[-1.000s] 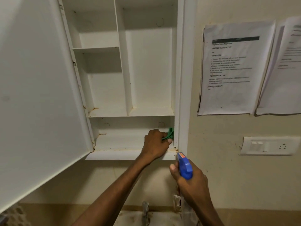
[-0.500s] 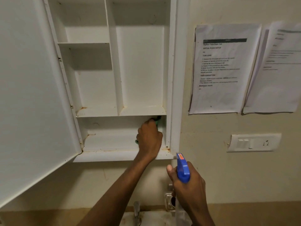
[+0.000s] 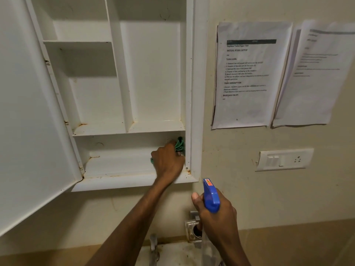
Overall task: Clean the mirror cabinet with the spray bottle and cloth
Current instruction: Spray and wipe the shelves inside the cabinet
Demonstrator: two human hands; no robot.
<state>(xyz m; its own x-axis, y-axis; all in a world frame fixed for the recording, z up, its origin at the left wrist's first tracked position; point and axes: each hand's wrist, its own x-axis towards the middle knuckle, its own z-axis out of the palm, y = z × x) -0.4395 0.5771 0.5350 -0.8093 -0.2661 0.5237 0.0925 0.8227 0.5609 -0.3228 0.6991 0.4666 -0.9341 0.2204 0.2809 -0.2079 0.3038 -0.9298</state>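
Note:
The white mirror cabinet [image 3: 194,93] hangs open on the wall, its door [image 3: 28,112] swung out to the left. Inside are bare shelves with rust stains at the corners. My left hand [image 3: 168,162] reaches into the bottom compartment at its right end and presses a green cloth [image 3: 179,144] against the back right corner. Most of the cloth is hidden under the hand. My right hand [image 3: 215,215] is below the cabinet's lower right corner, closed around a spray bottle with a blue trigger head [image 3: 211,196] and a clear body.
Two printed sheets [image 3: 247,73] are taped to the wall right of the cabinet. A white switch plate with a socket [image 3: 284,159] sits below them. A metal tap [image 3: 153,246] and a wall fitting [image 3: 193,227] lie beneath, over a basin.
My left hand has shifted the cloth right, back into the bottom compartment's right corner after a stroke further left. The spray bottle hand has stayed put. The camera has moved a little.

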